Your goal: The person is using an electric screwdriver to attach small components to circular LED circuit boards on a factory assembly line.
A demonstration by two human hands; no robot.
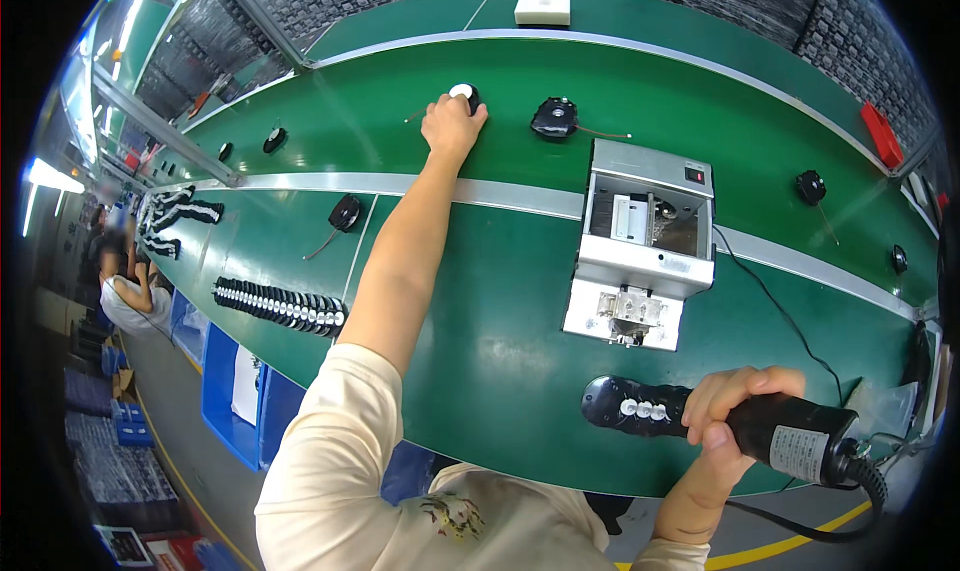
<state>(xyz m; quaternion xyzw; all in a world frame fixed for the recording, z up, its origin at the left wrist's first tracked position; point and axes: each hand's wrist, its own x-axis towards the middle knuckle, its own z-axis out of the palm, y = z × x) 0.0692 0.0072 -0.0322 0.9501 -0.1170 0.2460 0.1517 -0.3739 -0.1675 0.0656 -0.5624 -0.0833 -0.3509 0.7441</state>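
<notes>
My left hand reaches across to the far green belt, its fingers closed round a black round part with a white disc. A thin wire shows beside it. In my right hand, low on the right, is a black corded power tool, probably an electric screwdriver; its tip is hidden. Just left of those fingers lies a short row of black pieces with white discs; whether the hand touches it I cannot tell. A silver box-shaped machine with an open top stands between my hands.
Black round parts with wires, such as this one, sit along the belt. A long row of black-and-white pieces lies left on the bench. Blue bins stand below. A cable runs right; another person works far left.
</notes>
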